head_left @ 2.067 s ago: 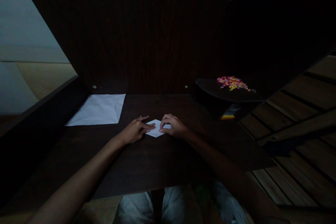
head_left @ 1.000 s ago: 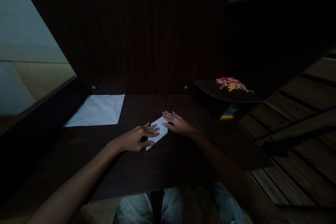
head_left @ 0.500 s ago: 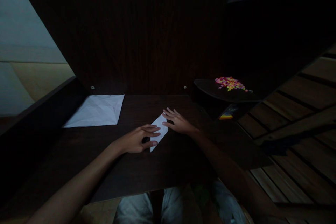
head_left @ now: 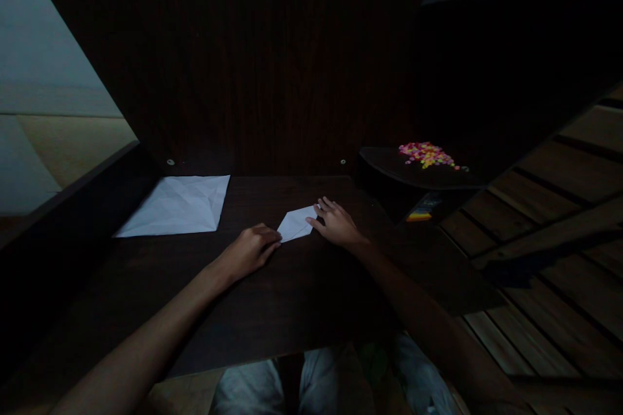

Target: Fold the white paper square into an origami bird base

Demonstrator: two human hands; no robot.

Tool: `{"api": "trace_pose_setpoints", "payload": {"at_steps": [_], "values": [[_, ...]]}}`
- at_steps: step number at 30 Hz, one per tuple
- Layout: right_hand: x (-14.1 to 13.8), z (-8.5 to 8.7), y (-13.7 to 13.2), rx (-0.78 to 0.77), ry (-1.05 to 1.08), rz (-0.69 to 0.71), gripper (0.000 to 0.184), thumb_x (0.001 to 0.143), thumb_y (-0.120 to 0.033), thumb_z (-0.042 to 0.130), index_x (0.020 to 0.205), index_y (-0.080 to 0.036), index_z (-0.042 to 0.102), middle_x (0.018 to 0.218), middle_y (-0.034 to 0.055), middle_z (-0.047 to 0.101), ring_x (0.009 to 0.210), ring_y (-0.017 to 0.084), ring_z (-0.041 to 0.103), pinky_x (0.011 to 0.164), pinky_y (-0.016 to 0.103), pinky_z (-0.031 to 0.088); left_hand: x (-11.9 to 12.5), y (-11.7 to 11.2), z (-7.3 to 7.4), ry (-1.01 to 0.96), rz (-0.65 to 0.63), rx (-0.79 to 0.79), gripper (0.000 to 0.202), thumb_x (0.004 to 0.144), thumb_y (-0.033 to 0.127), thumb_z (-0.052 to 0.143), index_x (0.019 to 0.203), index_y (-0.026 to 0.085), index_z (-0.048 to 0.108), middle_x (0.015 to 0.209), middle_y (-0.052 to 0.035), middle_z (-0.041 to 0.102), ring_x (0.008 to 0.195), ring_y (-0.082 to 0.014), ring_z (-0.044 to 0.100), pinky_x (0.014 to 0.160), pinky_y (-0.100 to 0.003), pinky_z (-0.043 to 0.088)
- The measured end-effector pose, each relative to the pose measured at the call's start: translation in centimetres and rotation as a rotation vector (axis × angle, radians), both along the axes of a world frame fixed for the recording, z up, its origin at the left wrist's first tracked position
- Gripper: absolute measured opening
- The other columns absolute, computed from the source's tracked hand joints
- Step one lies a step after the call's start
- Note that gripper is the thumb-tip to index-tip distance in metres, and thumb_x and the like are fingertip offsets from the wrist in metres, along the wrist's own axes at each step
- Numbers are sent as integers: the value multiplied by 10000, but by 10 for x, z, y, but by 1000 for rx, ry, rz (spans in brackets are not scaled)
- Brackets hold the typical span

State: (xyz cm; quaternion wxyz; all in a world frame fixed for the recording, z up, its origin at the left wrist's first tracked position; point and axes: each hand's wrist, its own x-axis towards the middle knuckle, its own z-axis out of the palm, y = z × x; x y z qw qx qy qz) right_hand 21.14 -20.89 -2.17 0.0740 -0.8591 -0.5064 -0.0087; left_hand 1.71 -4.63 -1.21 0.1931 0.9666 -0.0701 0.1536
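A small folded white paper [head_left: 296, 224] lies flat on the dark wooden desk [head_left: 272, 298], shaped like a kite. My left hand [head_left: 249, 250] rests on the desk with fingers curled together, its fingertips pinching the paper's lower left point. My right hand [head_left: 337, 223] lies with fingers stretched out and spread, fingertips pressing on the paper's right edge. Both forearms reach in from the bottom of the view. The light is dim.
A larger creased white sheet [head_left: 176, 205] lies at the desk's back left. A dark side shelf [head_left: 389, 165] at the right carries a pile of small colourful pieces [head_left: 427, 154]; a coloured packet [head_left: 422, 214] sits below it. A tall dark panel [head_left: 253, 58] backs the desk.
The folded paper has turned from a steep diagonal to lie flatter and farther back. My left hand has come off its top and curled at its left point; my right hand has shifted right.
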Motion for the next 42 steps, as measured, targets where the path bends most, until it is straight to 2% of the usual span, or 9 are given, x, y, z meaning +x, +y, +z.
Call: {"api": "trace_pose_setpoints", "payload": {"at_steps": [4, 9, 15, 18, 24, 29, 32, 37, 42], "values": [[-3, 0, 1, 3, -40, -16, 636, 940, -528, 321, 1312, -48, 510, 1417, 181, 434, 1409, 262, 229, 1141, 432, 194, 0, 0, 3, 40, 18, -34, 248, 856, 60, 469, 936, 160, 682, 943, -67, 709, 883, -184, 637, 808, -289, 496], [-5, 0, 1, 17, -90, -22, 620, 946, -514, 318, 1292, -46, 532, 1407, 175, 449, 1404, 272, 241, 1135, 440, 218, -1, -2, 6, 101, 16, 53, 386, 720, -57, 464, 954, 155, 685, 993, -70, 703, 936, -204, 626, 860, -312, 493], [-11, 1, 3, -18, -147, 34, 478, 969, -377, 340, 1237, -71, 591, 1360, 163, 508, 1312, 241, 421, 1127, 369, 262, 0, -6, 6, 137, 66, 99, 442, 670, -83, 474, 966, 155, 699, 1052, -84, 680, 992, -218, 603, 903, -323, 487], [-15, 2, 4, -25, -106, 17, 472, 967, -352, 346, 1252, -52, 572, 1358, 174, 507, 1301, 239, 436, 1112, 347, 288, 0, -7, 7, 137, 78, 103, 408, 701, -62, 473, 950, 155, 712, 1045, -95, 667, 977, -218, 599, 876, -319, 496], [-19, 0, 3, -3, 43, -11, 784, 885, -620, 369, 1337, 14, 456, 1443, 229, 366, 1387, 287, 282, 1151, 399, 194, -3, -5, 15, 125, 38, 6, 239, 771, 80, 527, 879, 161, 723, 872, -73, 666, 865, -205, 609, 826, -321, 495], [-13, -1, 1, 24, 203, 121, 941, 804, -735, 384, 1436, -41, 313, 1520, 186, 206, 1433, 274, 127, 1165, 438, 134, -5, -9, 21, 119, -110, -133, 178, 840, 186, 549, 845, 194, 726, 809, -36, 688, 839, -182, 601, 800, -303, 477], [-10, 0, -1, 13, 243, 196, 1013, 761, -769, 413, 1458, -50, 254, 1533, 175, 158, 1438, 275, 82, 1171, 450, 86, -3, -12, 18, 101, -169, -188, 219, 907, 212, 497, 882, 192, 714, 823, -36, 690, 817, -160, 600, 773, -276, 470], [-11, 0, -1, 7, 246, 211, 1126, 692, -811, 454, 1460, -20, 222, 1533, 187, 142, 1438, 279, 73, 1176, 435, 67, 0, -9, 3, 2, -43, -119, 212, 914, 281, 526, 964, 165, 697, 904, -75, 679, 884, -190, 594, 816, -312, 473], [-15, -1, 2, 14, 230, 183, 1143, 671, -824, 462, 1466, -39, 218, 1534, 186, 143, 1438, 290, 66, 1172, 443, 65, 0, -6, -1, -11, -28, -59, 204, 882, 310, 579, 933, 178, 727, 1075, -86, 670, 1007, -213, 564, 890, -354, 475]]}}
